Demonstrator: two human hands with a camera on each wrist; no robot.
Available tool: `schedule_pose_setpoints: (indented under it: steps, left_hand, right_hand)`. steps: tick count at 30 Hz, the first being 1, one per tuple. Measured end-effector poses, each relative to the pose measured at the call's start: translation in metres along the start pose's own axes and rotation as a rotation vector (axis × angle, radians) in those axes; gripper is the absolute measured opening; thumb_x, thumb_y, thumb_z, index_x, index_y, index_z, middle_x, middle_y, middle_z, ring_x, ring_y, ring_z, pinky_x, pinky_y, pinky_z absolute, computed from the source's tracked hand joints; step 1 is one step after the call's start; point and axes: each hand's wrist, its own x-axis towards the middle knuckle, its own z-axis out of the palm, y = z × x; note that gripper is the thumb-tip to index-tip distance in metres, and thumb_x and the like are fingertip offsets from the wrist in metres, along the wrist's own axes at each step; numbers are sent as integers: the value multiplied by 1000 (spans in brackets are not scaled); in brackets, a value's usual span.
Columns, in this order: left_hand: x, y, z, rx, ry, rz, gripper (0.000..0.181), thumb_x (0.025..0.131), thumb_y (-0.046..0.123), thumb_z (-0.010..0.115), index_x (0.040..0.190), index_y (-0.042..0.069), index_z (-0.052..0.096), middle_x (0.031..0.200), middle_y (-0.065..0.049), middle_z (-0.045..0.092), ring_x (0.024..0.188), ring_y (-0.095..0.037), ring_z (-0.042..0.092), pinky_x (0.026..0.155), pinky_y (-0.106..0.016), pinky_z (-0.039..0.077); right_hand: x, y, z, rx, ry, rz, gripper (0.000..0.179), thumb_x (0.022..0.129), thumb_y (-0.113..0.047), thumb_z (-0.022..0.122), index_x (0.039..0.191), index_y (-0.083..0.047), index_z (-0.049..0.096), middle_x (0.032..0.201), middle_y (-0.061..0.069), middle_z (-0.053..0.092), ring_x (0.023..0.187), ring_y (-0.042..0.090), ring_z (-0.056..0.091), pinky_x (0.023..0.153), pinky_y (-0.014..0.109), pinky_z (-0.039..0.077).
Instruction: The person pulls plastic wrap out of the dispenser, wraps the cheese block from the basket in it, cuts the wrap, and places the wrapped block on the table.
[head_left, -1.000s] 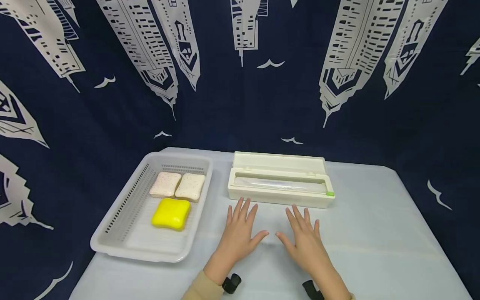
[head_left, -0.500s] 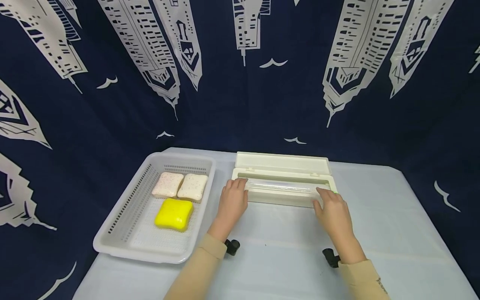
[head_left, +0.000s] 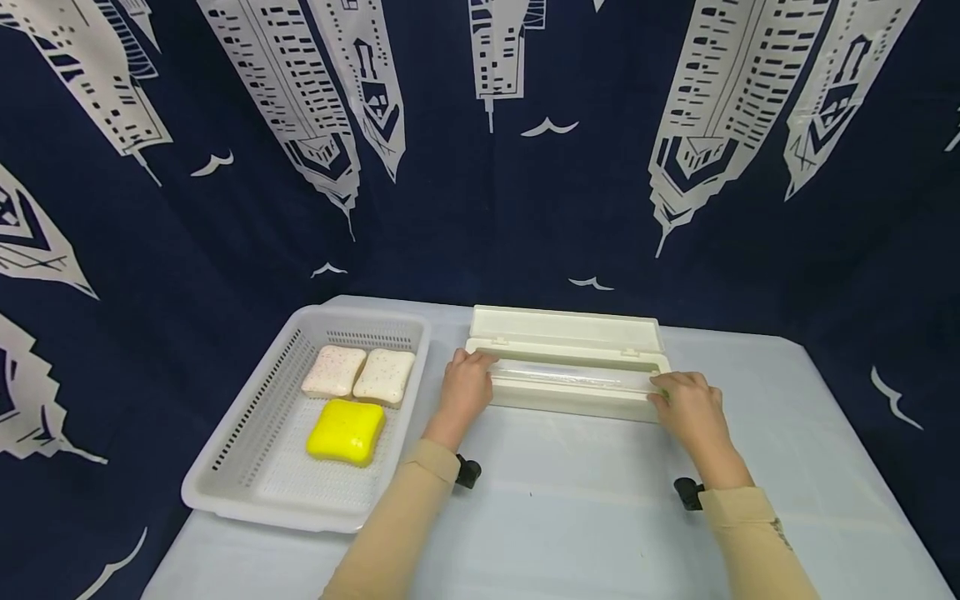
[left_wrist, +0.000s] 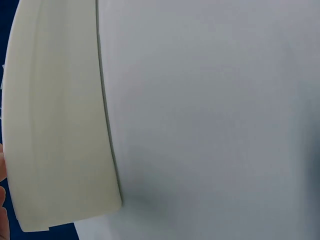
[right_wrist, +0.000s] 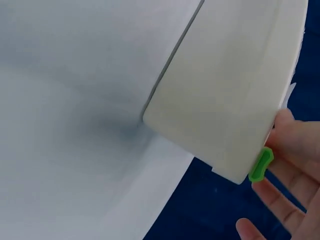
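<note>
A long cream cling film dispenser [head_left: 577, 400] lies on the table with its lid [head_left: 566, 327] raised; its front wall [left_wrist: 65, 115] fills the left side of the left wrist view. Clear cling film [head_left: 573, 375] stretches along the opening between the hands. My left hand [head_left: 465, 387] pinches the film's left end with curled fingers. At the right end my right hand [head_left: 693, 412] pinches the film beside the green slider [right_wrist: 261, 164]; its thumb [right_wrist: 284, 119] sits against the dispenser's upper edge. The exact grip of both fingertips on the thin film is partly hidden.
A white perforated basket [head_left: 262, 500] stands at the left, holding two bread-like slices, the left slice [head_left: 334, 371] and the right slice [head_left: 384, 377], and a glossy yellow block [head_left: 346, 432]. Behind the white table [head_left: 570, 517] hangs a dark blue printed cloth [head_left: 480, 217].
Both hands have moved forward and apart from the table in front of the dispenser to its two ends, fingers going from spread to curled at the film. The basket stays put.
</note>
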Motion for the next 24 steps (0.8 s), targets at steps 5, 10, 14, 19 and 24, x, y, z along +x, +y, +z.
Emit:
schedule_pose_setpoints:
  steps: [5,10,14,19,24]
  left_hand:
    - [8,2,2,19,-20,-2,29,82,4,63,108,15,70,109,0,68,90,-19,52,74,-30,44]
    - [13,1,4,5,-20,-9,27,81,3,67,102,18,73,107,1,70,91,-19,53,73,-30,44]
    - [15,1,7,-19,-13,-10,21,80,9,71,99,19,74,104,1,70,90,-19,55,73,-29,45]
    - [16,1,11,-34,7,-24,13,80,16,72,92,19,76,98,3,72,85,-17,55,72,-27,47]
    - [17,3,14,41,7,-2,10,84,22,68,90,17,74,93,3,70,84,-16,55,70,-27,47]
  right_hand:
    - [4,4,-2,-5,-21,-37,24,87,-11,63,108,-1,67,112,22,63,110,40,45,87,62,29]
    - [7,6,1,-11,4,-71,17,85,-8,64,100,-1,70,98,18,68,101,38,50,84,61,31]
    - [9,6,2,-14,6,-63,14,86,-8,64,96,-1,71,92,16,68,97,37,51,84,61,31]
    - [13,6,5,-15,21,-60,10,85,-8,65,90,-2,71,86,13,67,90,33,50,83,60,32]
    - [13,9,6,0,45,-69,9,85,-9,65,88,-3,71,85,11,67,90,34,51,83,60,33]
